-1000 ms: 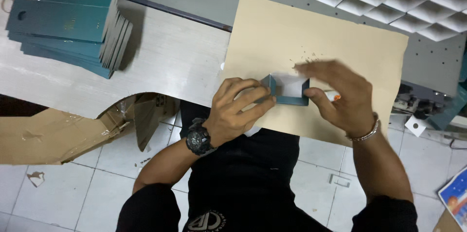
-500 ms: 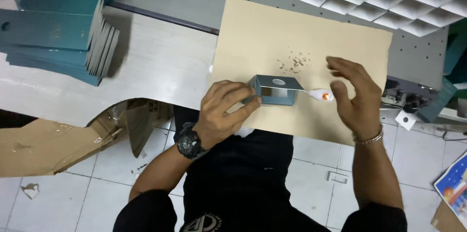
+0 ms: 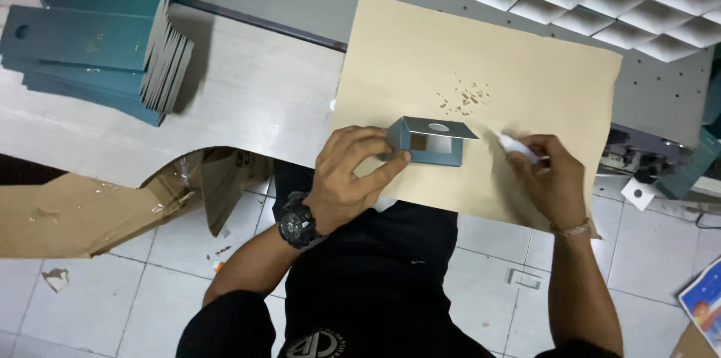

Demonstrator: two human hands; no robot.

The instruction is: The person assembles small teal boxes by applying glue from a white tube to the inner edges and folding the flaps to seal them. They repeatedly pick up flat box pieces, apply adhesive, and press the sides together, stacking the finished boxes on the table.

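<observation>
Centrally, large tan kraft paper sheet point(image 3: 526, 73) lay flat on grey worktable point(image 3: 255, 95). Small teal folded cardboard box point(image 3: 429, 140) sat open on sheet; left hand point(image 3: 353, 178) pinched its left wall. Right hand point(image 3: 552, 182), just beside box, gripped slim white tube point(image 3: 517, 145).

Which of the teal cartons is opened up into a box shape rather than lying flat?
The small teal box under the left hand, on the tan sheet; the flat teal cartons lie stacked.
</observation>
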